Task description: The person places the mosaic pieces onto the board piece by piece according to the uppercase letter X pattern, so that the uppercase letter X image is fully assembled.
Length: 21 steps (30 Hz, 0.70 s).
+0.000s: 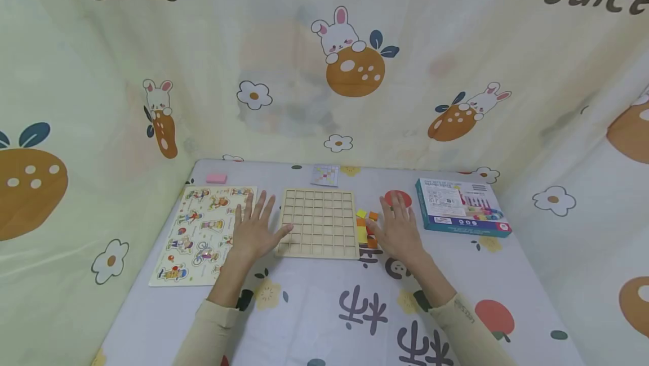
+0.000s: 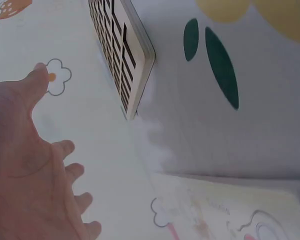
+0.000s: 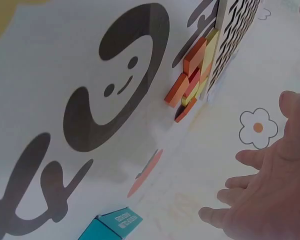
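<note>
The person's left hand (image 1: 255, 235) and right hand (image 1: 400, 233) are both released, fingers spread and grasping nothing. Between the two thumbs lies a pale wooden square board with a raised grid (image 1: 318, 223); in the head view the left thumb tip overlaps its left edge, though both wrist views show the hands apart from it. Small, flat, square tiles in yellow, orange and red (image 1: 362, 235) lie just off the right thumb, between it and the board's right edge, bunched closely, with some seeming to overlap.

By judgement, the tiles suit a light pinch of right thumb and forefinger on opposite edges, taking the outermost first so that neighbours do not shift. The left fingertips could steady the board at its near-left corner, clear of the cells.

Left of the left fingers, and partly behind them in the head view, is a cream, flat board printed with colourful figures (image 1: 212, 224); its edge could catch that hand. A pink rectangular block (image 1: 216, 178) sits beyond those fingertips, to their left. A pale square card with a coloured pattern (image 1: 325, 175) lies ahead of both hands, past the grid. To the right of the right fingers, well apart, a teal-and-white printed box (image 1: 462, 208) limits outward room.
</note>
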{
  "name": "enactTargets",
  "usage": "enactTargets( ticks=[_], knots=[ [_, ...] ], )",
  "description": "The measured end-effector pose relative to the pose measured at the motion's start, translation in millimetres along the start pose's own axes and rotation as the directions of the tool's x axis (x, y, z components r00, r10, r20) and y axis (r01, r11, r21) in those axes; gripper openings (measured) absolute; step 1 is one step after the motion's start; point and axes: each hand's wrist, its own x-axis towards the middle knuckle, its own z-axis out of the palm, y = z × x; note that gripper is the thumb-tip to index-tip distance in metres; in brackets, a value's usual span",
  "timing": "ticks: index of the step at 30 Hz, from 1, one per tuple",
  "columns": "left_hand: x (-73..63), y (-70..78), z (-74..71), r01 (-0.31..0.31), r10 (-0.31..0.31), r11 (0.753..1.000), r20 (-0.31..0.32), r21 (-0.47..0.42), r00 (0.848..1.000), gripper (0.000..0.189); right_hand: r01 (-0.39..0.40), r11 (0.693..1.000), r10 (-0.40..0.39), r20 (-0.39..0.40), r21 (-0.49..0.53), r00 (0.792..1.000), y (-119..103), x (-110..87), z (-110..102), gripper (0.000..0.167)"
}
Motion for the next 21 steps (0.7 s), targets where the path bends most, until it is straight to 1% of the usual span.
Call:
enactTargets(
  ticks=[5, 10, 14, 17, 21],
  knots=[
    [-1.0, 4.4, -0.4, 0.006, -0.006, 1.0, 0.02, 0.008, 1.0, 0.095, 0.007, 1.0, -0.007, -0.015, 0.017, 1.0, -5.2, -1.1, 0.1, 0.084],
    [-3.1, 11.8, 1.5, -0.007, 0.007, 1.0, 0.02, -0.012, 1.0, 0.094, 0.054, 0.998, -0.052, -0.05, 0.034, 0.997, -12.5, -3.2, 1.7, 0.079],
    [-3.3, 18.2, 8.0, -0.029, 0.031, 0.997, 0.033, -0.077, 0.999, 0.094, 0.074, 0.996, -0.071, -0.063, 0.048, 0.996, -17.3, -4.6, 3.9, 0.072],
    [-3.8, 20.9, 14.1, -0.025, 0.031, 0.992, 0.045, -0.123, 0.999, 0.094, 0.056, 0.996, -0.053, -0.046, 0.072, 0.998, -20.6, -6.4, 5.4, 0.071],
    [-4.6, 20.0, 23.8, -0.023, 0.036, 0.987, 0.077, -0.157, 0.996, 0.092, 0.024, 0.994, -0.025, 0.006, 0.104, 1.0, -23.8, -8.3, 8.1, 0.069]
  ],
)
